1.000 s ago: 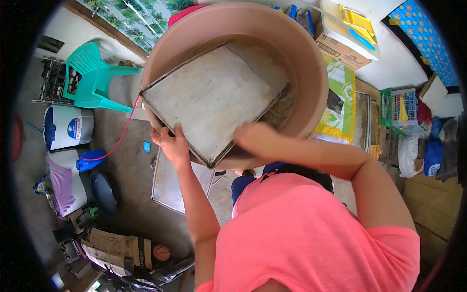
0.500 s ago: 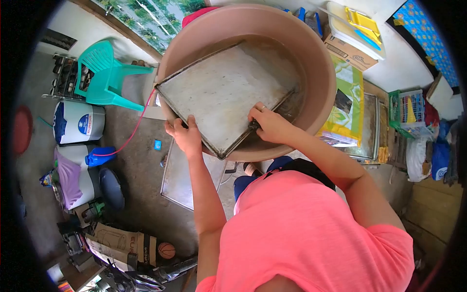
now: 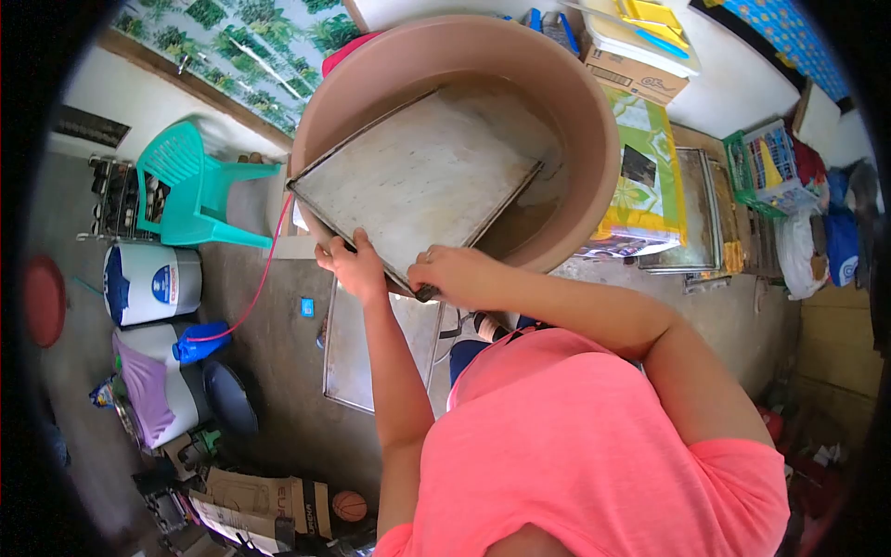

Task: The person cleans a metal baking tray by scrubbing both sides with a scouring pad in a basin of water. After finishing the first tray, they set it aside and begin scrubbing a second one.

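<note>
A large metal baking tray [image 3: 418, 167] with a dark, raised rim leans tilted in a big brown plastic tub [image 3: 585, 139]. Murky water lies in the tub beneath it. My left hand [image 3: 356, 267] is closed around the tray's near left edge, thumb on top and fingers under the rim. At the tray's near corner, my right hand [image 3: 455, 275] presses a small dark scouring pad [image 3: 426, 293] against the rim. Most of the pad is hidden under my fingers.
Another metal tray [image 3: 376, 357] is on the floor below the tub. A green plastic chair [image 3: 190, 190] stands at left, near white washing machines [image 3: 153, 283]. On the right are a table with a patterned cover [image 3: 640, 200], more trays [image 3: 691, 213] and a plastic crate [image 3: 766, 167].
My right hand has slid left and toward me along the tray's edge to its near corner, carrying the scouring pad. My left hand keeps its hold; the view has shifted slightly.
</note>
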The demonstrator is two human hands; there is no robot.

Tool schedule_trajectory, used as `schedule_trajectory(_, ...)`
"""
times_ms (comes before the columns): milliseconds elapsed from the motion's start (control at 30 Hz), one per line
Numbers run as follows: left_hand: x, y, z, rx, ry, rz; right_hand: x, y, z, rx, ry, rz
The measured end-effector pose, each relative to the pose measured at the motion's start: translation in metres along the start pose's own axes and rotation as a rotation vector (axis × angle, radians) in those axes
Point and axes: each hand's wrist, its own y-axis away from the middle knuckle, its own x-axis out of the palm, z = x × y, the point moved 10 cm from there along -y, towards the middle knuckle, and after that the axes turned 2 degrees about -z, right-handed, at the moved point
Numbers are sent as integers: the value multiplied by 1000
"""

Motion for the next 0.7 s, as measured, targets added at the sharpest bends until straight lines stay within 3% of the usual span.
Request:
schedule_trajectory(67,-2,3,-8,-4,-26,26,-15,11,-43,3,111,-81)
schedule_trajectory(133,-4,5,-12,-5,-54,26,-32,21,-146,348,316,-1)
schedule_trajectory(167,-5,5,-13,-3,-66,12,-61,28,-175,484,393,-64)
schedule_trajectory(267,-5,3,-8,-11,-34,-26,-53,9,-180,310,427,-11)
schedule_trajectory(367,-4,4,-5,-43,6,-28,-28,3,-105,76,396,122)
schedule_trajectory(433,-3,4,-2,-56,-22,-24,-29,8,-103,-61,315,88)
schedule_trajectory(633,-5,3,2,-32,37,-52,-73,15,-306,370,589,313)
schedule_trajectory(700,-7,6,1,-36,38,-81,-65,15,-323,387,614,339)
